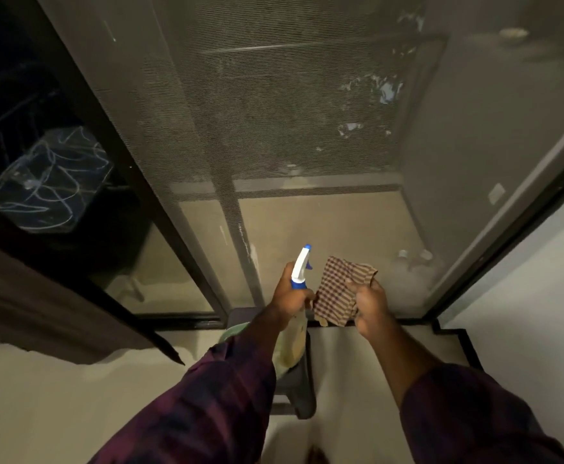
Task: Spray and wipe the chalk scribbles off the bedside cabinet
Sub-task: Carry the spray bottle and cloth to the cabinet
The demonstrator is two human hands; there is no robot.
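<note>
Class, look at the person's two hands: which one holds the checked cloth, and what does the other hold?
The right hand grips the checked cloth; the left hand instead holds the spray bottle with its white-and-blue trigger head.

Your left hand (289, 298) holds a spray bottle (299, 316) with a smooth, glossy white-and-blue plastic trigger head and a translucent, yellowish plastic body, while your right hand (372, 309) grips a soft woven cloth (339, 289), matt, in a brown-and-cream check. Your sleeves (207, 406) are a matt checked fabric in dark purple, and ahead of you a fine, matt grey mesh screen (273, 105) sits in a dark, smooth frame (160, 195). At the left of the frame the cabinet (49, 182) looks dark and slightly glossy, its top marked with dry, powdery pale scribbles (56, 175), with a matt brown curtain (39, 296) below it.
</note>
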